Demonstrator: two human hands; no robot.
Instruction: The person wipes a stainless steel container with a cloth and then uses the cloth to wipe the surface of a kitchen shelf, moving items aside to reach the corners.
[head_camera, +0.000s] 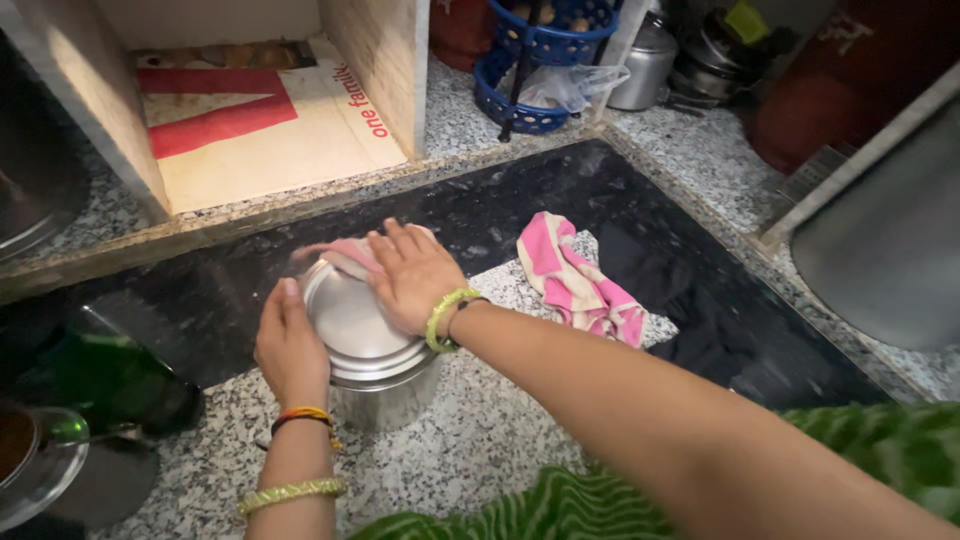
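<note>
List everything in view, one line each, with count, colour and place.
steel tin: one, silver, on the speckled floor, centre
lid: one, silver, on top of the tin
small cloth: one, pink, on the lid's far edge under the right hand
striped cloth: one, pink and white, on the floor right of the tin
dark cloth: one, black, beside the striped cloth
basket rack: one, blue, top centre
steel pots: a few, silver, top right
shelf paper: one sheet, cream and red, in the open compartment
glass: one, clear, bottom left
left hand: one, against the tin's left side
right hand: one, pressing the small cloth
</note>
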